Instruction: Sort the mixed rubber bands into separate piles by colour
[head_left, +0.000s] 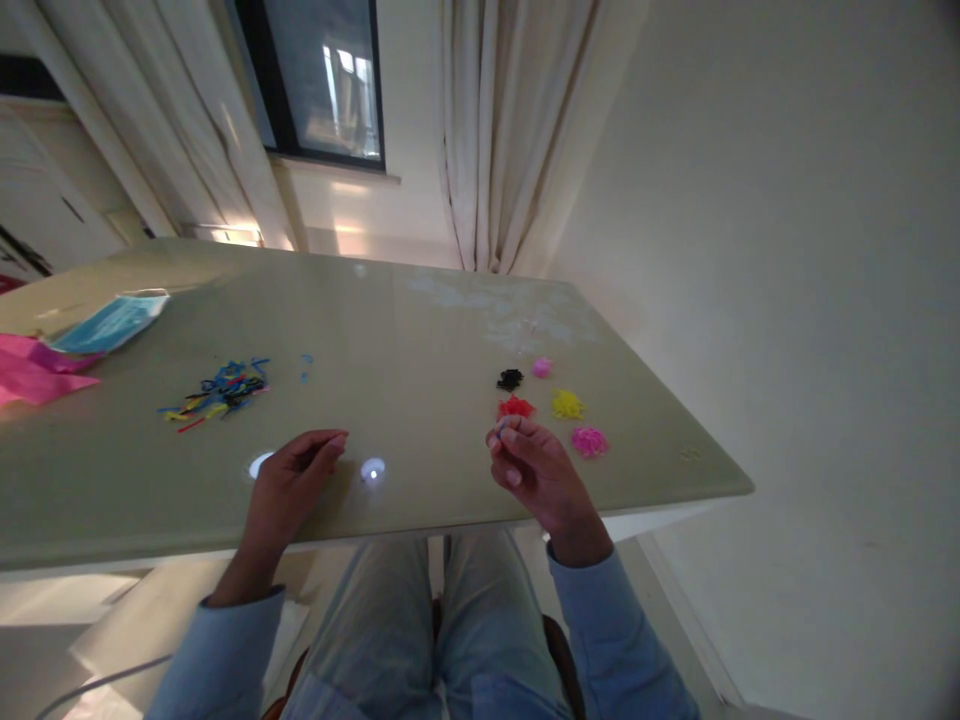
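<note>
My right hand [536, 465] is raised over the table's near right part. Its thumb and forefinger pinch a small blue-grey piece [502, 429], too small to name. Just beyond these fingers lies a small red pile [514, 405], partly covered by the hand. Around it are a black pile [510, 379], a light pink pile [541, 367], a yellow pile [568, 404] and a darker pink pile [589, 442]. My left hand [296, 475] is near the front edge, fingers curled, thumb against forefinger; anything between them is hidden. Beyond it lies a mixed-colour heap of thin strips [229, 388].
Two small blue pieces [305, 368] lie right of the mixed heap. At the far left of the table [420, 320] are a blue face mask [112, 322] and a bright pink sheet [37, 370]. A wall [787, 250] runs along the right; curtains [510, 130] hang behind.
</note>
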